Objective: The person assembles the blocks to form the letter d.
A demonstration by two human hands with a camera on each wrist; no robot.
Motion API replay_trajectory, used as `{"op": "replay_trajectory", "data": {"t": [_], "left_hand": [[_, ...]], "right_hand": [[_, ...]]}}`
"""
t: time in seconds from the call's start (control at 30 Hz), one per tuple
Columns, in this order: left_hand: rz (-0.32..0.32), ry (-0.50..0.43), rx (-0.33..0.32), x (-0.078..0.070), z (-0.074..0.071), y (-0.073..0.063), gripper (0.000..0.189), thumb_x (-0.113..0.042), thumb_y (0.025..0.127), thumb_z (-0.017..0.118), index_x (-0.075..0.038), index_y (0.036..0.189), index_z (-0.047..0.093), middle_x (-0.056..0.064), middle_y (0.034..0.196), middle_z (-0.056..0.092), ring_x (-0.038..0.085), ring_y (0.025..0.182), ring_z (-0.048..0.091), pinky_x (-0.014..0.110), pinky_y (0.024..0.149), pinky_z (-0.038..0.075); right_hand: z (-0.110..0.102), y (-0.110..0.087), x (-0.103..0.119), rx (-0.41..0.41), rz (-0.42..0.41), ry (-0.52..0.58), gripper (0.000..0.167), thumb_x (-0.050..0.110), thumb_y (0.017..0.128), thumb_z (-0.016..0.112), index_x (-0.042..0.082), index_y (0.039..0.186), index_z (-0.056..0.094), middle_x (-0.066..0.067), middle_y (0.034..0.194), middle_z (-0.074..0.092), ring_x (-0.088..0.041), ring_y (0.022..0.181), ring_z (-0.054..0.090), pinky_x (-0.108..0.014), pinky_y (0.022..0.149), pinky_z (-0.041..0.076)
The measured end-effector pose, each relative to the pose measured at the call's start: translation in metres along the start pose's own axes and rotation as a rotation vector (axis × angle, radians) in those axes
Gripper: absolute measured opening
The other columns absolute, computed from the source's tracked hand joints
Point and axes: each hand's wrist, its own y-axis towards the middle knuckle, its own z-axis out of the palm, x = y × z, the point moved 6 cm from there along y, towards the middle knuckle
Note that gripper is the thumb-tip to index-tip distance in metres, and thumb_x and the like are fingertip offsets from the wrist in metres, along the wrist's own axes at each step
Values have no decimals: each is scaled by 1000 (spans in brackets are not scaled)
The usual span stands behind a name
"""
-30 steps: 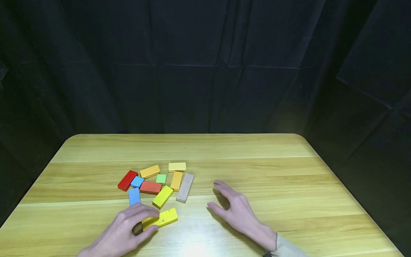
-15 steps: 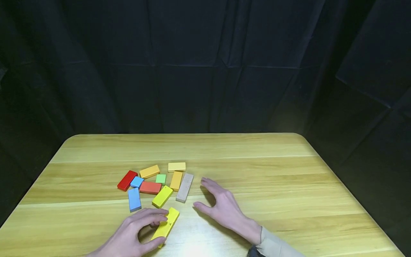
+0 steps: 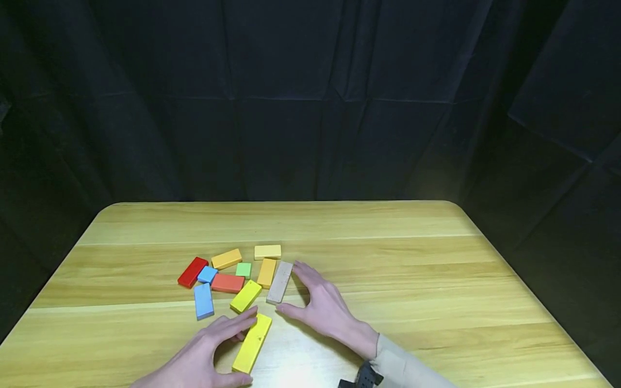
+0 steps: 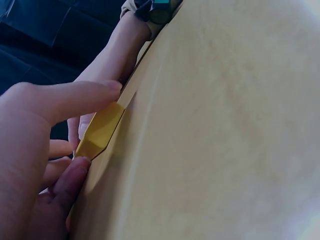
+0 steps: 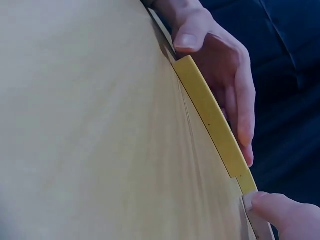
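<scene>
A long yellow block point(image 3: 252, 345) lies flat and slanted at the near left of the table. My left hand point(image 3: 206, 350) arches beside it, fingers reaching to its far end and thumb just off its near end, as the right wrist view shows beside the yellow block point(image 5: 210, 117). Farther back, a grey block point(image 3: 280, 283) lies lengthwise. My right hand point(image 3: 330, 310) spreads along its right side, index fingertip near its far end. The thumb meets its near end; the grey block point(image 5: 257, 220) shows under the thumb in the right wrist view.
Left of the grey block lie an orange block point(image 3: 267, 274), a second yellow block point(image 3: 246, 296), a green block point(image 3: 244, 270), two red ones, two blue ones, another orange one and a pale yellow block point(image 3: 268, 252). A dark curtain point(image 3: 310, 108) hangs behind the wooden table point(image 3: 388, 231).
My left hand has turned the long yellow block from crosswise to nearly lengthwise, and its fingers have spread away from it. My right hand has moved left, up to the grey block.
</scene>
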Motion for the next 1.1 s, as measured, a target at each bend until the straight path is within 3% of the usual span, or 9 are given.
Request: {"op": "replay_trajectory", "data": {"t": [0.17,0.4,0.57,0.87,1.0,1.1], "left_hand": [[-38,-40,72,5,2,2,85,-41,82,81,-14,153,41,-14,126,57,0,105,52,22,94,46],[-34,-91,117,5,0,2,85,-14,79,80,-15,154,39,-12,124,57,3,107,52,25,95,47],[-65,-111,118,7,0,1,84,-27,82,82,-17,154,40,-13,118,57,3,106,53,25,95,47],[-17,-69,23,5,-2,0,86,-41,79,84,-13,151,45,-15,112,60,3,101,57,23,93,48],[4,-15,-13,2,-2,0,87,-43,77,85,-13,150,46,-12,121,64,4,105,57,23,93,49],[-18,41,-21,1,-3,0,87,-48,77,83,-16,150,47,-7,135,62,6,113,55,26,95,50]], "right_hand": [[2,5,1,17,6,4,91,60,81,73,2,147,47,-15,153,45,-33,140,45,-48,112,40],[2,8,1,22,13,11,89,59,81,74,2,145,50,-16,151,49,-32,139,46,-47,112,41],[1,8,1,19,17,28,88,58,79,76,2,143,52,-16,149,50,-33,138,48,-47,112,41],[-1,5,0,-5,-10,33,87,55,77,79,-2,139,56,-17,146,53,-33,135,50,-45,112,41],[-2,4,0,-11,-5,42,86,53,76,81,-2,137,57,-18,145,53,-34,134,51,-45,111,42],[-2,3,0,-19,-5,48,86,51,75,82,-3,137,57,-18,145,54,-35,133,52,-46,110,43]]}}
